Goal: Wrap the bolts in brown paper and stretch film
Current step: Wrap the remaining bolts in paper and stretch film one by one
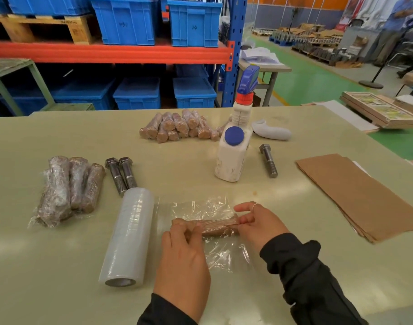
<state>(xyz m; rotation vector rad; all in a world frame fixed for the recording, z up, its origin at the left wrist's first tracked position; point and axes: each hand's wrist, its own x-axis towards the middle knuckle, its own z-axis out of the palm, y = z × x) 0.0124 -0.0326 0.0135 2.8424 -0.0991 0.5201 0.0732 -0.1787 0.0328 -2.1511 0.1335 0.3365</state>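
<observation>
A bolt wrapped in brown paper (216,227) lies crosswise on a sheet of clear stretch film (221,253) near the table's front. My left hand (183,249) grips its left end. My right hand (259,225) pinches the film at its right end. The stretch film roll (128,235) lies just left of the sheet. Two bare bolts (121,174) lie beyond the roll, and a third bare bolt (268,159) lies right of the bottle. Brown paper sheets (360,195) are stacked at the right. Three film-wrapped bolts (69,188) lie at the left.
A white spray bottle (234,146) with a blue head stands mid-table. Behind it is a pile of paper-wrapped bolts (179,126) and a white handle-like object (271,131). Blue crates (137,92) fill the rack behind the table (60,266). A person stands far right.
</observation>
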